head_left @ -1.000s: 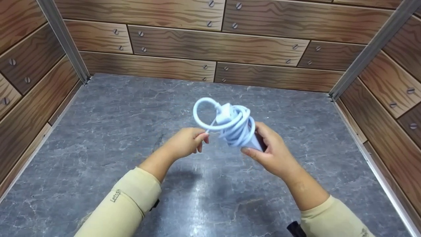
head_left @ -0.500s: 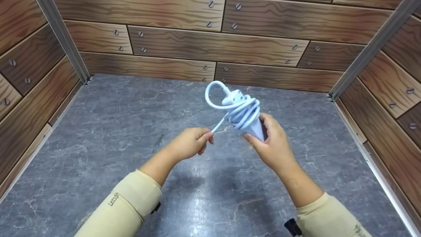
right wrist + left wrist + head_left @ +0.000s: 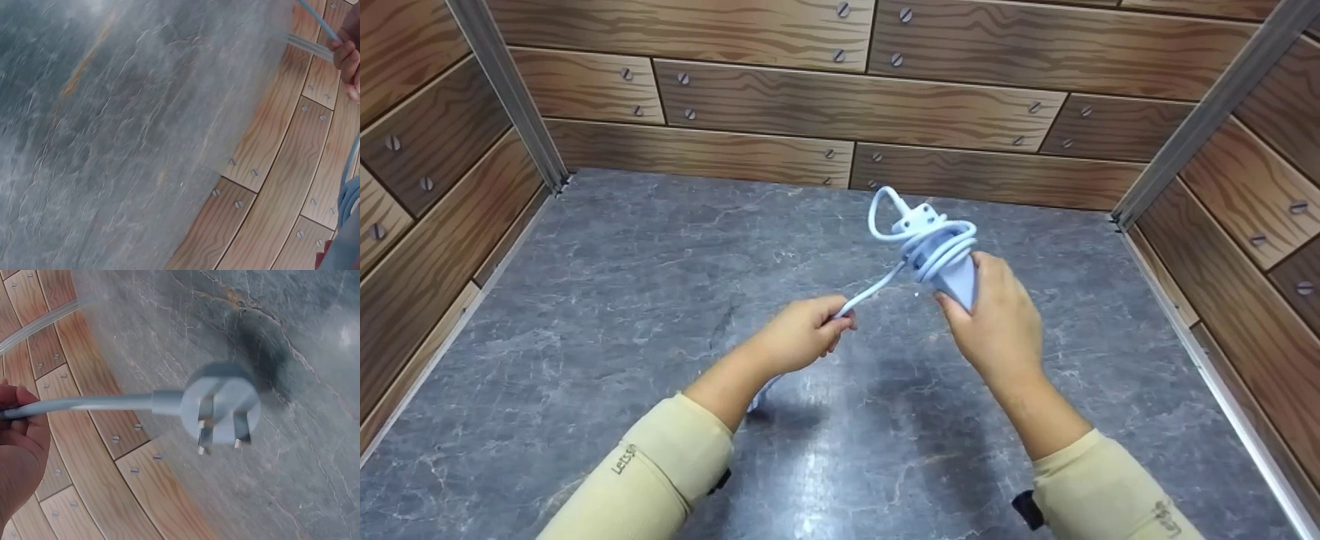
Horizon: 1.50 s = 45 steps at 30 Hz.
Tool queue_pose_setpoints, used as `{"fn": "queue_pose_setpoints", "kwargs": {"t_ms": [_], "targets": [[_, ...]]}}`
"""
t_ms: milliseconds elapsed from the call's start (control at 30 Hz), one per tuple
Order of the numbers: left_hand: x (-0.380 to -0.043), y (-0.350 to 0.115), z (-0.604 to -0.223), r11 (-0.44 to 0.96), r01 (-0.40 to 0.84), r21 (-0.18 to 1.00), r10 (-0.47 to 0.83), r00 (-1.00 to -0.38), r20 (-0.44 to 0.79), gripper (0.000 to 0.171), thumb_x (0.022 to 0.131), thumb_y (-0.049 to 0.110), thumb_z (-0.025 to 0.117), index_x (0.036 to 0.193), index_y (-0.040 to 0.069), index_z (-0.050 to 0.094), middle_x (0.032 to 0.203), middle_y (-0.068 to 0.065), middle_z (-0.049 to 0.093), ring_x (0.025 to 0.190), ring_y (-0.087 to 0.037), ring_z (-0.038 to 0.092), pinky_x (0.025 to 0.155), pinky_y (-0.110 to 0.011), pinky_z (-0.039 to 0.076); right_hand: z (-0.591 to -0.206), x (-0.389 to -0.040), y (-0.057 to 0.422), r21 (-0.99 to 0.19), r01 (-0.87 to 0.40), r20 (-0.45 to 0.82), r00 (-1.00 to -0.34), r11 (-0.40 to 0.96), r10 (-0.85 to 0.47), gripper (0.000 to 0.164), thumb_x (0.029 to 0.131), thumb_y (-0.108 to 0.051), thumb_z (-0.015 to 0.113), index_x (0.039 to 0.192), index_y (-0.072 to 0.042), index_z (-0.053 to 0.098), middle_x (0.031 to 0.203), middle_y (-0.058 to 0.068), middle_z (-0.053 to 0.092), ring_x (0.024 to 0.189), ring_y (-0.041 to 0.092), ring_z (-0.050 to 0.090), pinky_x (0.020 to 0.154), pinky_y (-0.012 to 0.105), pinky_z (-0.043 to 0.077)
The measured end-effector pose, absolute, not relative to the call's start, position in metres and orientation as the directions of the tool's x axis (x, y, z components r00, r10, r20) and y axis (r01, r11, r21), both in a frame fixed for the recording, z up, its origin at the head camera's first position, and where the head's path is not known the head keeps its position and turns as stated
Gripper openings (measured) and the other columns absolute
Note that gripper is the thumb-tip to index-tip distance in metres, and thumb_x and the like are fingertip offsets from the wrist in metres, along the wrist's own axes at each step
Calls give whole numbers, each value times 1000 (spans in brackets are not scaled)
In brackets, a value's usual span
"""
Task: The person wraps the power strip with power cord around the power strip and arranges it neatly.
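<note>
My right hand grips the lower end of a light-blue block held above the floor. A pale blue power cord winds round it in several loops. At its top, a small pale piece with dark holes has a cord loop rising from it. My left hand pinches the free length of cord to the left. Below that hand hangs the cord's plug, round with three flat metal pins, seen in the left wrist view. In the right wrist view, part of the coils shows at the right edge.
A grey marble-patterned surface lies under both hands. Wood-plank panels stand at the back and both sides, with grey metal posts at the corners.
The right hand has tilted the block more upright and moved it right and away. A longer stretch of cord now runs between the hands, and the plug end shows below the left hand.
</note>
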<state>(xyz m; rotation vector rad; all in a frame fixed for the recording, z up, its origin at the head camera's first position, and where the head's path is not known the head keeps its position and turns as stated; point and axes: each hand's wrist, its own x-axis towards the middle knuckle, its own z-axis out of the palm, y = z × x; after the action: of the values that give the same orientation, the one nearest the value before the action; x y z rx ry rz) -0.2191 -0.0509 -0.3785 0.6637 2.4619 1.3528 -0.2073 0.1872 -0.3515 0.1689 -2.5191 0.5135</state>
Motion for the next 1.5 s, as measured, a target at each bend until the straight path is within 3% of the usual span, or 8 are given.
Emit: {"fn": "queue_pose_setpoints", "kwargs": {"t_ms": [167, 300, 533, 667, 933, 1267, 1367, 1500], "targets": [[-218, -49, -379, 492, 242, 837, 467, -884, -19, 14, 96, 19, 45, 94, 15, 58, 64, 2, 50, 51, -13, 36, 48, -24, 31, -360, -211, 191, -155, -229, 635, -768, 961, -81, 56, 72, -28, 74, 115, -2, 51, 102, 16, 57, 77, 36, 54, 60, 48, 45], [-215, -45, -382, 486, 255, 836, 473, -881, -6, 14, 97, 16, 44, 95, 14, 58, 64, 2, 50, 52, -13, 38, 50, -25, 32, -363, -212, 192, -165, -218, 602, -795, 962, -77, 57, 73, -29, 74, 117, 0, 50, 104, 17, 57, 76, 37, 55, 61, 48, 45], [-208, -36, -390, 489, 280, 826, 501, -865, -4, 15, 97, 12, 43, 96, 12, 57, 62, 4, 48, 52, -10, 39, 49, -22, 32, -352, -214, 189, -518, -130, 288, -957, 845, 29, 54, 84, -29, 64, 123, 2, 44, 111, 19, 53, 92, 34, 53, 75, 48, 42], [-204, -32, -390, 508, 283, 813, 520, -854, -27, 15, 97, 13, 42, 97, 13, 57, 62, 4, 48, 51, -11, 38, 48, -23, 32, -346, -216, 190, -621, -72, 189, -980, 780, 60, 53, 86, -28, 62, 125, 2, 43, 110, 19, 53, 94, 32, 51, 77, 46, 41], [-202, -33, -392, 536, 303, 788, 510, -860, -16, 13, 97, 14, 44, 96, 14, 57, 65, 3, 52, 53, -12, 42, 48, -24, 34, -346, -212, 191, -421, -85, 247, -969, 903, 24, 53, 83, -33, 64, 122, -1, 46, 108, 16, 54, 87, 31, 54, 68, 46, 42], [-200, -37, -393, 595, 304, 744, 472, -881, -17, 13, 96, 9, 44, 97, 10, 57, 66, 2, 51, 54, -10, 44, 48, -22, 36, -357, -211, 199, -293, -105, 242, -970, 950, -33, 54, 81, -35, 66, 120, -2, 48, 107, 16, 56, 86, 34, 57, 66, 50, 44], [-199, -36, -391, 611, 294, 735, 451, -892, -18, 13, 95, 9, 44, 97, 10, 57, 66, 2, 50, 54, -11, 43, 48, -23, 36, -363, -210, 202, -278, -121, 260, -965, 953, -46, 54, 80, -34, 67, 120, -2, 49, 106, 17, 57, 87, 35, 57, 68, 51, 45], [-194, -31, -390, 606, 343, 718, 489, -872, 4, 13, 94, 9, 46, 99, 9, 58, 65, 3, 49, 55, -10, 43, 49, -23, 37, -366, -210, 202, -354, -137, 254, -966, 925, -45, 53, 82, -32, 65, 121, 0, 48, 109, 19, 55, 89, 35, 56, 70, 50, 44]]}}
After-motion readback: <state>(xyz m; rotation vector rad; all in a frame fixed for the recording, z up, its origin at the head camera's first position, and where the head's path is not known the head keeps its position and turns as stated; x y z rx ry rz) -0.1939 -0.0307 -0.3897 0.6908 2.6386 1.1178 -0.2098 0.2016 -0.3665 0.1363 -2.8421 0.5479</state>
